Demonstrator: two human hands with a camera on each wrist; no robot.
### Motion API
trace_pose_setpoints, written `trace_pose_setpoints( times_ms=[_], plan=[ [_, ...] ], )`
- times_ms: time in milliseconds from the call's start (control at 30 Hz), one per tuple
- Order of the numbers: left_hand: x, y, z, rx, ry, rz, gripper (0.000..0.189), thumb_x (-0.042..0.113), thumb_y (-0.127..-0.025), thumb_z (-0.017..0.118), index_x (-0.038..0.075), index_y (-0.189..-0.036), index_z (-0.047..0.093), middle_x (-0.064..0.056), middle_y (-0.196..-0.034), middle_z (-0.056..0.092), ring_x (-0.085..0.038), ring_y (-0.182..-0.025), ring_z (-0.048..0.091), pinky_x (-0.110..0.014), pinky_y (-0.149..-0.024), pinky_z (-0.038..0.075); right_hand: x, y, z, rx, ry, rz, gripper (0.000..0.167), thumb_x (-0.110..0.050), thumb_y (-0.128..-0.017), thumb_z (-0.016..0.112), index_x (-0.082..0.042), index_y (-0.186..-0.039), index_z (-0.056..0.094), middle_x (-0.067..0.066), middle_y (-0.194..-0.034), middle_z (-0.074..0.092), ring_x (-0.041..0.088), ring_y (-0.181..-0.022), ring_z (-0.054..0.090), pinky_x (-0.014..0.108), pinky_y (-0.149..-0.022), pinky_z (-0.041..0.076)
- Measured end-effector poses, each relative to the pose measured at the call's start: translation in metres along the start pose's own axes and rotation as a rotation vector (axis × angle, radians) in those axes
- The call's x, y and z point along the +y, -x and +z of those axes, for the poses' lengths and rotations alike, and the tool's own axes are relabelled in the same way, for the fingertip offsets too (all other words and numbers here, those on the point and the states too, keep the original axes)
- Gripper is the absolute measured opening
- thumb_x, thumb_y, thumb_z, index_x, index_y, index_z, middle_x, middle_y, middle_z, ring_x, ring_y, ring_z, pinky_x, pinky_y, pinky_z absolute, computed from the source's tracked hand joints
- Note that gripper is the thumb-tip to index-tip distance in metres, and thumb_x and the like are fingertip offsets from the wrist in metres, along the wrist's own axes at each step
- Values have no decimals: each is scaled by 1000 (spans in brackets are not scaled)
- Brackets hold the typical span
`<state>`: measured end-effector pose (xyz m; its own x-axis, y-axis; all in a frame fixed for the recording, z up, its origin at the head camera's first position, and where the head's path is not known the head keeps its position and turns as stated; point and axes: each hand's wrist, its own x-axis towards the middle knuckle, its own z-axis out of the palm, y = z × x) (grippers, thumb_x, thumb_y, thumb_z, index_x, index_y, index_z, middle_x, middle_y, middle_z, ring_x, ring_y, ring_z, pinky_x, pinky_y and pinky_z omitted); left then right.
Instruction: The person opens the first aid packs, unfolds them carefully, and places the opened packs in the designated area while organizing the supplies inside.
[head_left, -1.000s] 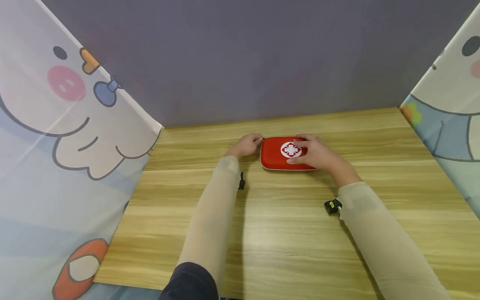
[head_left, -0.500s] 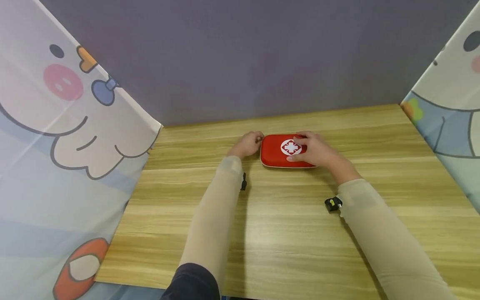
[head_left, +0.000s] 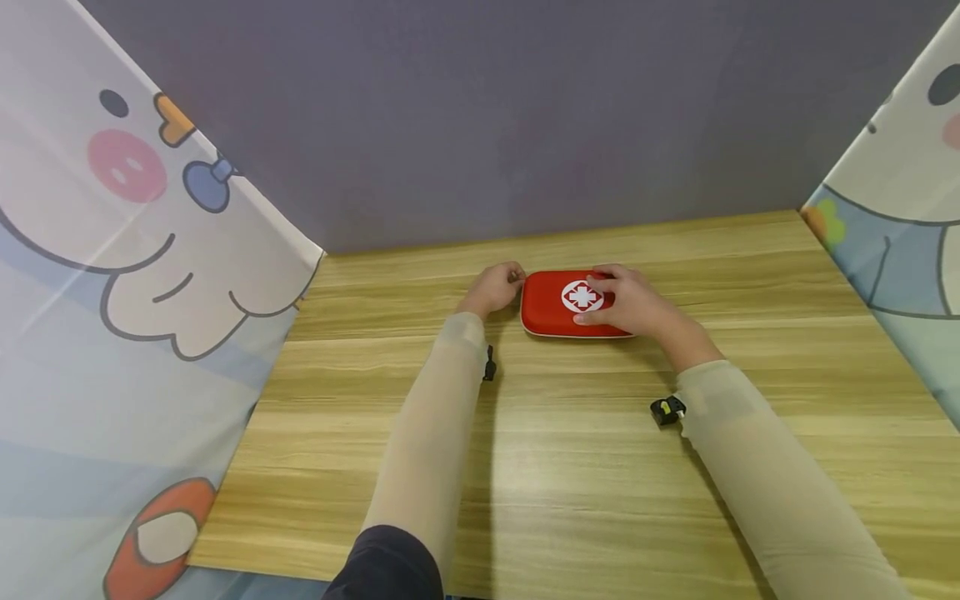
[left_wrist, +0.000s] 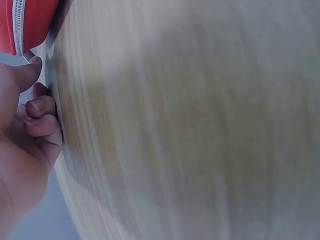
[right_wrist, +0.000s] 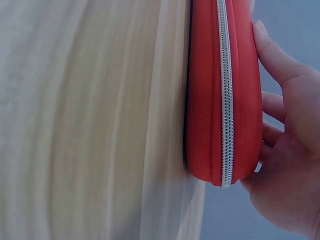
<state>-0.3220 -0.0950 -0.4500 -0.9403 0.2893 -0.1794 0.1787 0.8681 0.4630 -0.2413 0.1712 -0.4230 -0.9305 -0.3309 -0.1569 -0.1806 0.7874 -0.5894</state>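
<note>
A red zippered first-aid case with a white cross emblem lies flat on the wooden table. My right hand holds its right end, thumb and fingers spread over the top face. In the right wrist view the silver zipper runs closed along the side, and the thumb lies against the top. At the case's far left corner, my left hand pinches the zipper pull, which the fingers mostly hide. The left wrist view shows the thumb right at the zipper's end, with the other fingers curled close to the tabletop.
The wood-grain table reaches back to a grey wall panel. Cartoon-printed cloth hangs along the left side, with similar cloth on the right. A small black device sits at the right wrist.
The left fingers have curled in slightly at the case's corner, and the dark bit of pull seen there earlier is now covered. The case and right hand have stayed in place.
</note>
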Motion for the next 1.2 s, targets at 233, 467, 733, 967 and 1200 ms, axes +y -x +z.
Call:
trace_pose_setpoints(
  times_ms=[233, 467, 733, 967, 1200],
  plan=[
    [-2, -1, -3, -28, 33, 48, 15, 24, -114, 50, 16, -118, 62, -3, -92, 60, -18, -78, 49, -30, -74, 41, 3, -1, 2, 16, 22, 4, 92, -50, -91, 83, -6, -162, 43, 20, -175, 25, 55, -157, 19, 65, -129, 25],
    [-1, 3, -8, -75, 26, 66, 13, 12, -111, 47, 11, -115, 58, -8, -100, 62, -20, -85, 51, -31, -78, 42, 6, -2, 6, 43, 52, 4, 94, -54, -89, 82, -8, -161, 44, 18, -175, 28, 54, -158, 22, 63, -131, 24],
    [-12, 18, -11, -67, -80, 125, 13, 10, -109, 48, 13, -99, 55, -6, -106, 64, -21, -96, 55, -37, -88, 45, 8, -3, 5, 35, 44, 23, 94, -54, -90, 82, -11, -163, 43, 16, -176, 25, 55, -159, 19, 65, -131, 22],
    [-27, 42, -12, -136, -76, 234, 12, 13, -109, 58, 12, -98, 65, 0, -88, 53, -18, -90, 51, -35, -86, 43, 11, -2, 7, 15, 45, 27, 97, -60, -89, 80, -13, -164, 40, 16, -177, 23, 56, -159, 18, 65, -131, 22],
    [-23, 58, -14, -181, -35, 283, 12, 10, -107, 61, 11, -96, 64, 2, -81, 48, -15, -81, 47, -31, -78, 40, 12, -8, 0, 26, 53, 30, 97, -60, -89, 79, -12, -164, 41, 15, -177, 23, 56, -159, 18, 67, -130, 23]
  ],
)
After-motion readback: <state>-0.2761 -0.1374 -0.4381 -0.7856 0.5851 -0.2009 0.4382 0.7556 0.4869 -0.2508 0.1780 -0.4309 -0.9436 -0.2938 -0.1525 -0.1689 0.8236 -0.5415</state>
